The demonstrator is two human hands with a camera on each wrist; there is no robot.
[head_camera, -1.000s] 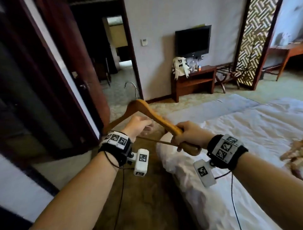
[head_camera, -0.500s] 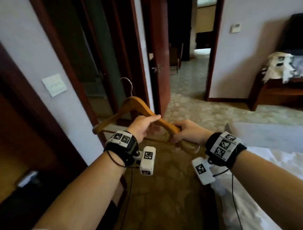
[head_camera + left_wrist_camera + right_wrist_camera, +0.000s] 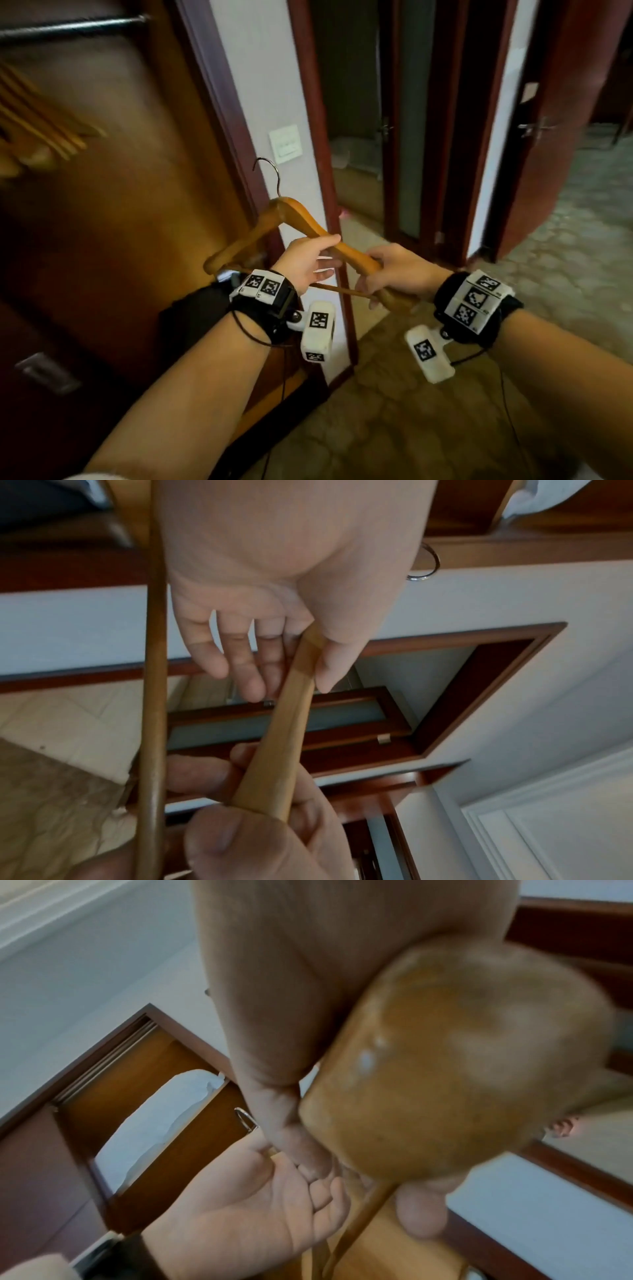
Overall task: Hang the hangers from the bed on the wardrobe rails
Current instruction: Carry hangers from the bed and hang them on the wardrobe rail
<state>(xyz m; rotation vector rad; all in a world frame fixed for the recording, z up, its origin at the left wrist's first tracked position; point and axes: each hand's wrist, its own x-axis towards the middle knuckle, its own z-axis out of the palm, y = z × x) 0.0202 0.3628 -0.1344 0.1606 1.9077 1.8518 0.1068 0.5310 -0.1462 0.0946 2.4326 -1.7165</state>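
Observation:
A wooden hanger (image 3: 298, 216) with a metal hook (image 3: 270, 171) is held upright in front of me by both hands. My left hand (image 3: 329, 255) pinches its right arm near the middle, thumb on top and fingers nearly straight beneath. My right hand (image 3: 387, 270) grips the same arm lower down, by its rounded end (image 3: 445, 1056). In the left wrist view the hanger arm (image 3: 291, 723) passes between the thumb (image 3: 329, 669) and the index finger. The dark wardrobe rail (image 3: 68, 27) runs across the top left, well above the hands. Several wooden hangers (image 3: 37, 137) hang from it, blurred.
The open wardrobe (image 3: 137, 171) with its brown back panel fills the left. Its dark red frame (image 3: 219, 102) stands just behind the hanger, next to a white wall strip with a light switch (image 3: 286, 144). Open doorways and a red-brown door (image 3: 565, 120) lie to the right.
The view has swung left from the bed to the wardrobe; the bed is out of sight and the rail has come into view. Both hands have kept hold of the hanger.

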